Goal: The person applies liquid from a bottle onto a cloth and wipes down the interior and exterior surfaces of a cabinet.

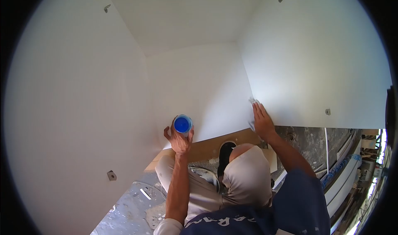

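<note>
L hand (180,142) clamped round blue-topped cup (183,124), ctr of frame; R hand (263,121) right of ctr at white panel (306,61) edge, blurred pale wad (251,100) by fingertips, can't tell if gripped; 2 fittings (328,111) on panel

Container (183,124) in left hand (180,142), panels (78,94) either side
</note>
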Demonstrator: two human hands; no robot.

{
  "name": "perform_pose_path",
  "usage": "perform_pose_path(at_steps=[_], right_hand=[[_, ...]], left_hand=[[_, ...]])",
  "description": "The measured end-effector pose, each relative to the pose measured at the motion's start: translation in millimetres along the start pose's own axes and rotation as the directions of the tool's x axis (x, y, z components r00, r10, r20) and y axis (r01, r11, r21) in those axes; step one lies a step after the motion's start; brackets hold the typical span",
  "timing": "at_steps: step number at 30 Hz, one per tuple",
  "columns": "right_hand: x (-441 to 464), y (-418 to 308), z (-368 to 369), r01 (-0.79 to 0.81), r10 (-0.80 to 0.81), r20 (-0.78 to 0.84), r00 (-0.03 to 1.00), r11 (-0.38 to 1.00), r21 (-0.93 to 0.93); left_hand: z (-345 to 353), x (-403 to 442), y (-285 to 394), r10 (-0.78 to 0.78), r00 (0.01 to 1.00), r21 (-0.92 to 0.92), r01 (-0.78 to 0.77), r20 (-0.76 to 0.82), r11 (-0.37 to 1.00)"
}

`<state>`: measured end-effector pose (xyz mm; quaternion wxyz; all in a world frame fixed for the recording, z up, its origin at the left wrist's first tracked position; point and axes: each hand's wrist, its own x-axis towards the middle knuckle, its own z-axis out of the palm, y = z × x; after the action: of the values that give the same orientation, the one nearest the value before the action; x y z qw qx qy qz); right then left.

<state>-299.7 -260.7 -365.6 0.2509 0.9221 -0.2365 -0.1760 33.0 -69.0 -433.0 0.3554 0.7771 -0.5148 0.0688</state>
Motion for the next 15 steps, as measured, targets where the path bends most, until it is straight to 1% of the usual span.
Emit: perform_pose_path(at_steps=[1, 3, 4, 5, 6, 7, 8, 9, 11, 13, 15], right_hand=[[-12, -7, -4, -0.003, 0.003, 0.004, 1.000, 1.000, -0.004], [-22, -10, -7, 0.025, -0.019, 0.127, 0.992, 0.998, -0.049], [-11, -2, -20, 0.020, -0.013, 0.122, 0.992, 0.998, -0.058], [13, 14, -46, 0.041, -0.025, 0.272, 0.962, 0.998, -0.055], [39, 35, -67, 0.064, -0.038, 0.417, 0.908, 0.997, -0.048], [66, 60, -75, -0.008, 0.044, 0.292, 0.955, 0.992, -0.125], [94, 88, -99, -0.085, 0.142, 0.251, 0.957, 0.971, -0.224], [120, 115, -128, -0.117, 0.213, 0.261, 0.941, 0.933, -0.340], [161, 154, -137, -0.245, 0.303, 0.081, 0.950, 0.878, -0.411], [163, 149, -130, -0.266, 0.330, 0.077, 0.941, 0.861, -0.433], [133, 105, -82, -0.069, 0.147, 0.216, 0.965, 0.941, -0.332]], left_hand=[[2, -3, -1, -0.014, 1.000, 0.008, 0.014, 0.001, 1.000], [5, -3, -3, -0.018, 1.000, 0.012, 0.019, -0.015, 1.000], [7, -5, -5, -0.051, 0.999, 0.011, 0.051, 0.017, 0.999], [7, -7, -5, -0.085, 0.995, 0.011, 0.085, 0.052, 0.996], [6, -5, -5, -0.087, 0.995, 0.006, 0.087, 0.050, 0.996], [7, -5, -4, -0.096, 0.995, 0.018, 0.095, 0.039, 0.995], [6, -6, -4, -0.101, 0.994, 0.030, 0.100, 0.037, 0.995], [8, -6, -5, -0.099, 0.994, 0.026, 0.098, 0.051, 0.995], [10, -8, -8, -0.099, 0.993, 0.031, 0.097, 0.063, 0.995], [7, -2, -7, -0.062, 0.997, 0.015, 0.061, 0.036, 0.998], [0, -2, -2, -0.096, 0.992, 0.022, 0.095, 0.076, 0.995]])
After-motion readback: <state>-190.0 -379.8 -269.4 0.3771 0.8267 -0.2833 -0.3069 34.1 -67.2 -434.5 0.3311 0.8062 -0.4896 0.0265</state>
